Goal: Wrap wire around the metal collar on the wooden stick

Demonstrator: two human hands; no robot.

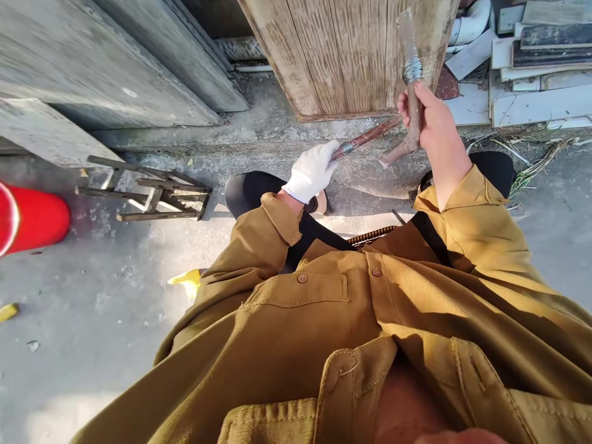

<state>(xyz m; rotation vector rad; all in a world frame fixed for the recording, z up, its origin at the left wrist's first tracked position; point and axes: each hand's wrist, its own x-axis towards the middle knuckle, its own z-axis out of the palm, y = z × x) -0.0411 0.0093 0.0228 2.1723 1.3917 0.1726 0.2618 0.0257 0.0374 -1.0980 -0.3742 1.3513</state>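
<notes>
Head view: gloved left grip clasps a reddish stick; right grip clasps a forked stick before the far wooden panel. Both seem stiff, light, best held beside their wire.

Reddish stick crossing between left grip and right grip, wooden panel blocking ahead, open floor leftward

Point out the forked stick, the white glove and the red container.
Forked stick (414,116): head view, shaft below the wire.
White glove (311,171): head view, its back.
Red container (44,216): head view, outer side.
</notes>
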